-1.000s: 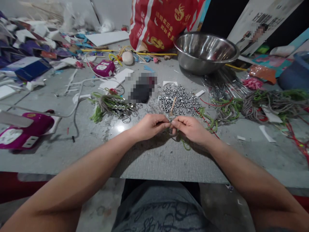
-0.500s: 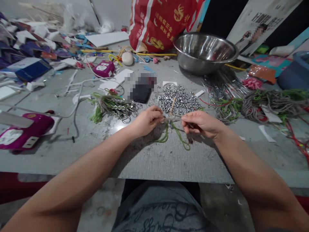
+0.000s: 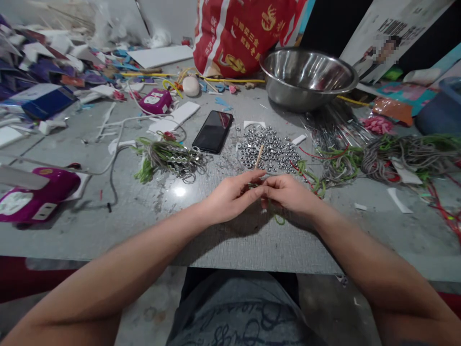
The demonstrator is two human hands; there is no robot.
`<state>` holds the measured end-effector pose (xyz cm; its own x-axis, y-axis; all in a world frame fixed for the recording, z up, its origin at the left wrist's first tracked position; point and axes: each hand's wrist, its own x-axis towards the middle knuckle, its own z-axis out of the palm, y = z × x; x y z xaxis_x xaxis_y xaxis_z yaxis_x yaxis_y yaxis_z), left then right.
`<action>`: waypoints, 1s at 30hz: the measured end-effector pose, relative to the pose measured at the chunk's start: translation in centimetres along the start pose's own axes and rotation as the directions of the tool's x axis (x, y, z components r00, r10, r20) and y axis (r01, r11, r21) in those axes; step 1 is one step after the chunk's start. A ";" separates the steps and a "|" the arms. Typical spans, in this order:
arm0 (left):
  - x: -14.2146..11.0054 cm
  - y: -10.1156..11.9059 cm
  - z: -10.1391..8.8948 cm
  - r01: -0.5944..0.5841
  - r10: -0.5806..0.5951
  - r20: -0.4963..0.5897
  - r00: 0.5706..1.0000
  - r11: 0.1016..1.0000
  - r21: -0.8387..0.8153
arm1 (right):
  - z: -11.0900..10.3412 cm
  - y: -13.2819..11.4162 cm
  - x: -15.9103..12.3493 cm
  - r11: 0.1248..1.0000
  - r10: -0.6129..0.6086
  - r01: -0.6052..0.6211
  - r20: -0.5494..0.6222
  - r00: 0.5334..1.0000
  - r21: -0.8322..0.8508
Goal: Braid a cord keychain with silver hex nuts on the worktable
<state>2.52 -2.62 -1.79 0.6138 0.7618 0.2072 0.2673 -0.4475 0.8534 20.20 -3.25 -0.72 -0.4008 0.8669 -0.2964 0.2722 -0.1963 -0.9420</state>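
Note:
My left hand (image 3: 232,196) and my right hand (image 3: 288,193) meet over the grey table (image 3: 223,240), fingertips pinched together on a green cord (image 3: 278,219) whose loop trails out below the right hand. Just beyond the hands lies a pile of small silver nuts (image 3: 270,150) with a wooden stick (image 3: 258,157) resting on it. A bundle of finished cords with metal rings (image 3: 169,159) lies to the left of the hands.
A black phone (image 3: 213,131) lies behind the hands. A steel bowl (image 3: 308,77) and a red bag (image 3: 241,33) stand at the back. Tangled green, grey and red cords (image 3: 389,154) fill the right side; pink devices (image 3: 32,197) and paper scraps the left.
The hands drew apart, stretching the cord between them, and have now come back together in a pinch. The green loops below are mostly covered by the hands again.

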 end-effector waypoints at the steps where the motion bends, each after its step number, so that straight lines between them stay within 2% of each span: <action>1: 0.1 -0.1 0.1 -0.014 0.014 0.006 1.000 0.999 0.031 | 0.1 0.0 0.0 1.000 -0.008 0.008 -0.013 1.000 -0.002; 6: 0.4 -0.8 0.1 -0.077 0.086 -0.030 0.996 0.972 0.220 | 0.0 0.3 0.2 0.999 0.018 -0.018 -0.027 0.999 0.035; 14: 0.5 -1.5 -0.3 -0.156 0.184 -0.053 0.981 0.929 0.335 | -0.4 0.4 0.4 0.986 0.097 -0.100 0.028 0.995 0.131; 19: 0.6 -1.7 -0.4 -0.167 0.203 -0.058 0.977 0.913 0.372 | -0.2 0.2 0.4 0.987 0.094 -0.091 -0.014 0.995 0.130; 24: 0.6 -1.8 -0.5 -0.140 0.171 -0.047 0.984 0.911 0.387 | -0.2 0.3 0.4 0.990 0.072 -0.062 -0.076 0.994 0.129; 30: 0.7 -2.0 -0.6 -0.144 0.187 -0.076 0.979 0.911 0.387 | -0.4 0.4 0.5 0.988 0.091 -0.079 -0.094 0.991 0.132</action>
<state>1.98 -0.95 -3.07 0.5950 0.6978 0.3988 0.4427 -0.6987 0.5620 20.47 -2.74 -1.16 -0.2898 0.8847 -0.3651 0.1852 -0.3224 -0.9283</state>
